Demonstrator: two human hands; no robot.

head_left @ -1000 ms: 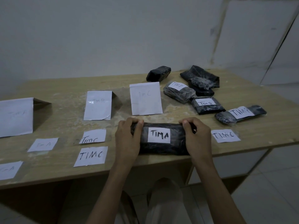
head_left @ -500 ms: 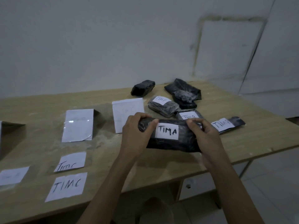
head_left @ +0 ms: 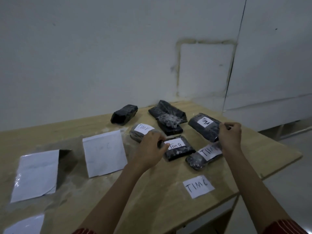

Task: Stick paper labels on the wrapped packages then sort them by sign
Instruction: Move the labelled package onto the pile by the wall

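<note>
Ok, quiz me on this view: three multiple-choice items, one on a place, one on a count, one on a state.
1. Where does the loose TIMC label lie?
A) flat near the table's front edge
B) against the wall
C) on a package

2. How many wrapped packages bear a white label?
A) two
B) four
C) six

3. The TIMA package is:
A) lying untouched
B) gripped at its near end by the right hand
C) under a standing sign

Answers:
1 A: it lies on bare wood in front of the packages.
2 B: the TIMA package, the TIM B package, the rear labelled package and the package under the right wrist.
3 B: the fingers curl round its end.
</note>
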